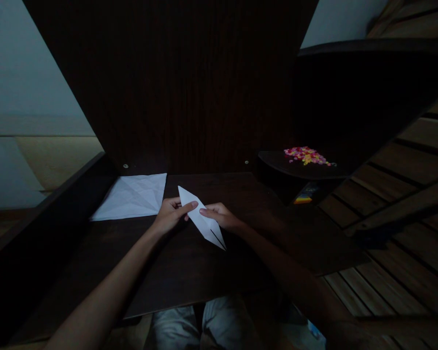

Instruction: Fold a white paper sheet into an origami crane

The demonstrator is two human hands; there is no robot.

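Observation:
A folded white paper [203, 224], shaped like a long diamond, is held tilted above the dark desk. Its lower right tip is split by a dark slit. My left hand [171, 214] grips its left edge, thumb on the front face and fingers behind. From the right, my right hand [221, 215] pinches the paper near its middle, thumb also on the front. The fingers behind the paper are partly hidden. To the left of my left hand lies a flat, creased white sheet of paper [133, 197] on the desk.
Small pink, red and yellow pieces [308, 155] are heaped on a curved shelf [277, 163] at the right. Below it sits a small item with a yellow edge [303, 198]. A raised side board [58, 194] bounds the dark desk [168, 282] on the left.

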